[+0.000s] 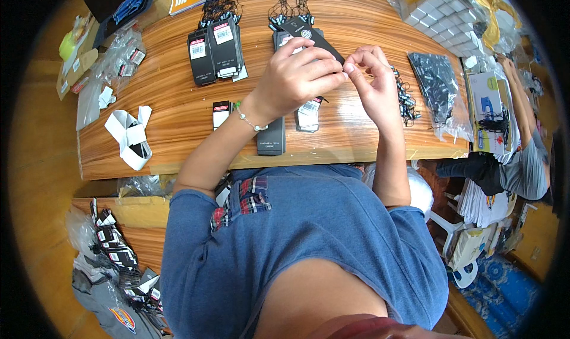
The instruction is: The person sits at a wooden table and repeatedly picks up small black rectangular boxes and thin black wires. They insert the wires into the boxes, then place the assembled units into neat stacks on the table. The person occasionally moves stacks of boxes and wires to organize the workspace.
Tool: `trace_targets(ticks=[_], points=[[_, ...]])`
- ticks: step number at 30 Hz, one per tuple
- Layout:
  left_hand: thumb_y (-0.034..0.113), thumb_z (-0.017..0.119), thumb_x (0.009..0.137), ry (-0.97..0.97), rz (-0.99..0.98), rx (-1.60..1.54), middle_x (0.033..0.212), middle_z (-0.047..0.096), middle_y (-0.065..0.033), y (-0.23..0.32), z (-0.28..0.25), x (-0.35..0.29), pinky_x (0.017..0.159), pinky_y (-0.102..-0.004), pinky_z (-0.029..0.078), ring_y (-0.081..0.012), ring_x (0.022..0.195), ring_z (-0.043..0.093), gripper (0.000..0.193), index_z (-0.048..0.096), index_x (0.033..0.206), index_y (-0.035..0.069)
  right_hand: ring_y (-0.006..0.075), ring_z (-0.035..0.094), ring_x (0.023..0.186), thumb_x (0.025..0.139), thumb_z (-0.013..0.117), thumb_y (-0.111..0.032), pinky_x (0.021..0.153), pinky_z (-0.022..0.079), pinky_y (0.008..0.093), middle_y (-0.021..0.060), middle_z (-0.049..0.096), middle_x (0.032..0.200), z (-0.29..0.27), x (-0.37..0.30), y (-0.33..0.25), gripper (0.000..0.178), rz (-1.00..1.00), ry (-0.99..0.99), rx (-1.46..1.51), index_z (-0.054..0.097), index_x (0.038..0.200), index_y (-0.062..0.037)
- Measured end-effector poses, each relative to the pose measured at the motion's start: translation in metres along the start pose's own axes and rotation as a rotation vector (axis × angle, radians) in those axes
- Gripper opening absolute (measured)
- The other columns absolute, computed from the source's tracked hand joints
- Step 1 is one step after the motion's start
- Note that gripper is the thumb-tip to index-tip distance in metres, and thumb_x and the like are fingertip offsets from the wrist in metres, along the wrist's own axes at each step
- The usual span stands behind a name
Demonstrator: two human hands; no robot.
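My left hand [297, 77] and my right hand [375, 80] meet over the table, fingertips close together. Both are closed in a pinch; what is between the fingers is too small to make out. A black hang tag [323, 43] slants just beyond them, one corner by my right fingertips; I cannot tell if it is held or lies on the tags behind it. Under my left hand are a black tag stack [272, 138] and some tags with white labels [309, 114]. Further left, taller stacks of black tags [225, 51] carry white and red stickers, with black strings [219, 9] beyond.
Loose black strings [408, 98] lie right of my right hand, beside a clear bag of black pieces [436, 92]. White boxes in plastic [442, 15] stand far right. White strips [132, 138] lie at left. Another person's arm [518, 98] reaches in at right.
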State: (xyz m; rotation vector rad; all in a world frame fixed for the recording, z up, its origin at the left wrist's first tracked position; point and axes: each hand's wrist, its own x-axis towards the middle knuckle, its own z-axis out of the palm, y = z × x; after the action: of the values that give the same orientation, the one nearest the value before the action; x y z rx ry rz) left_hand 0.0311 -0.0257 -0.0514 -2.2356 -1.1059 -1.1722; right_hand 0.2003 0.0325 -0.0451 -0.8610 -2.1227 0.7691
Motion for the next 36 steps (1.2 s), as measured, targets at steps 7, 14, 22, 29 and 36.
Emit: trace_targets(ticks=[7, 14, 22, 29, 36], points=[[0.010, 0.060, 0.068, -0.070, -0.074, -0.147, 0.082, 0.063, 0.0014, 0.002, 0.009, -0.001, 0.075, -0.0319, 0.045, -0.0141, 0.080, 0.059, 0.014, 0.066, 0.081, 0.014, 0.0124, 0.052, 0.082, 0.089, 0.049, -0.006, 0.074, 0.041, 0.0235, 0.0058, 0.055, 0.088, 0.003, 0.009, 0.008, 0.007, -0.010, 0.397, 0.514, 0.052, 0.088, 0.0005], [0.013, 0.068, 0.071, -0.157, -0.432, -0.331, 0.090, 0.064, -0.0042, 0.007, 0.002, -0.016, 0.074, -0.0315, 0.049, -0.0208, 0.085, 0.060, 0.034, 0.062, 0.104, 0.012, 0.0146, 0.051, 0.069, 0.091, 0.048, -0.012, 0.077, 0.048, 0.0353, 0.0054, 0.052, 0.076, -0.008, 0.028, 0.011, 0.008, 0.025, 0.131, 1.413, 0.049, 0.094, -0.0050], [0.032, 0.068, 0.071, -0.538, -0.832, -0.176, 0.095, 0.062, -0.0060, -0.038, -0.113, -0.091, 0.086, -0.0358, 0.043, -0.0244, 0.096, 0.055, 0.031, 0.065, 0.092, 0.009, 0.0142, 0.045, 0.072, 0.087, 0.049, -0.002, 0.072, 0.042, 0.0322, 0.0068, 0.047, 0.076, -0.032, 0.007, 0.012, 0.012, -0.010, 0.299, 1.036, 0.049, 0.099, -0.0018], [0.026, 0.074, 0.064, -0.721, -1.085, -0.145, 0.116, 0.051, -0.0105, -0.028, -0.121, -0.155, 0.098, -0.0359, 0.034, -0.0272, 0.113, 0.043, 0.061, 0.054, 0.119, 0.012, 0.0168, 0.047, 0.075, 0.087, 0.049, -0.001, 0.071, 0.041, 0.0292, 0.0104, 0.050, 0.080, -0.033, 0.001, 0.023, 0.010, 0.072, 0.386, 0.977, 0.048, 0.096, -0.0007], [0.014, 0.069, 0.072, -0.356, -1.155, -0.346, 0.102, 0.057, -0.0066, -0.023, -0.123, -0.151, 0.082, -0.0295, 0.043, -0.0194, 0.094, 0.054, 0.036, 0.055, 0.104, 0.004, 0.0143, 0.050, 0.070, 0.084, 0.049, 0.004, 0.063, 0.040, 0.0246, 0.0097, 0.054, 0.077, -0.027, -0.003, 0.010, 0.010, 0.095, 0.235, 0.880, 0.049, 0.093, 0.0000]])
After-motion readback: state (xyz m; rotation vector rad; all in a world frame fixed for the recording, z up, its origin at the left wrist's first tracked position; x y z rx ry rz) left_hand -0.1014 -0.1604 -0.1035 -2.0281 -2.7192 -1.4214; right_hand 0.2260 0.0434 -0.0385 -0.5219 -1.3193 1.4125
